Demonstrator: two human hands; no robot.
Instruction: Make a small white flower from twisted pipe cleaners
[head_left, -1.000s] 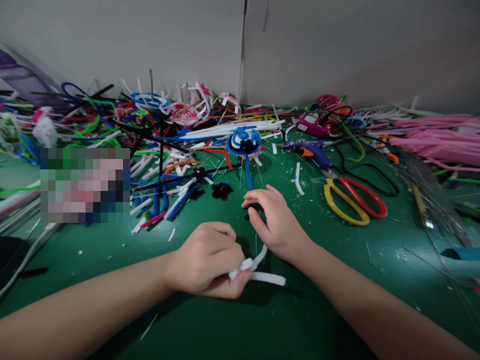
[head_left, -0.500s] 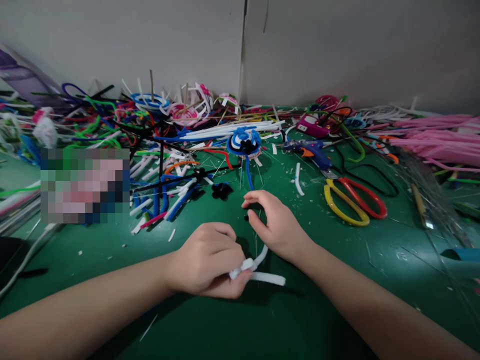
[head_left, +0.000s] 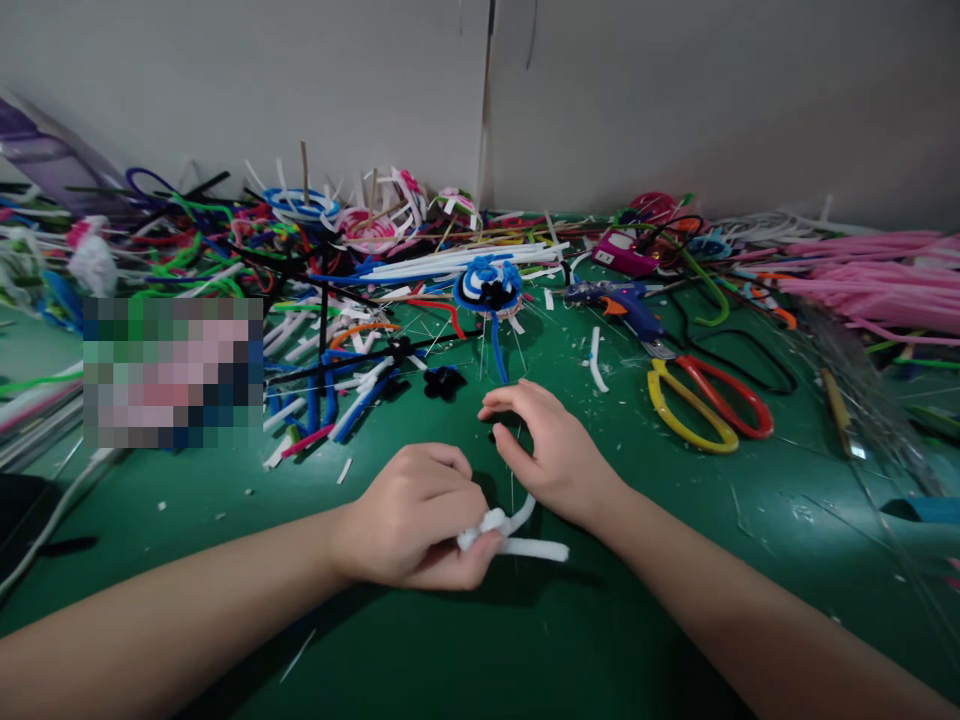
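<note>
My left hand [head_left: 420, 520] is closed, pinching a bent white pipe cleaner [head_left: 541, 549] between thumb and fingers. The bunched part shows at the fingertips; one end points right and another curves up toward my right hand [head_left: 551, 440]. The right fingers and thumb are curved with a gap between them, and nothing shows in that gap. Beyond it lies a blue, white and black coiled pipe-cleaner piece [head_left: 489, 285] with a blue stem [head_left: 498, 350]. A black pipe-cleaner flower [head_left: 444, 382] rests to its left.
Scissors with yellow and red handles [head_left: 694, 425] and a blue glue gun [head_left: 634, 310] lie to the right. Cut pipe cleaners [head_left: 367, 385] cover the left middle. A pink bundle [head_left: 885, 275] is at far right. A purple bottle [head_left: 49, 150] stands at back left.
The white pipe cleaner's loose end has risen very slightly. My right hand has shifted a little to the left; my left hand has barely moved.
</note>
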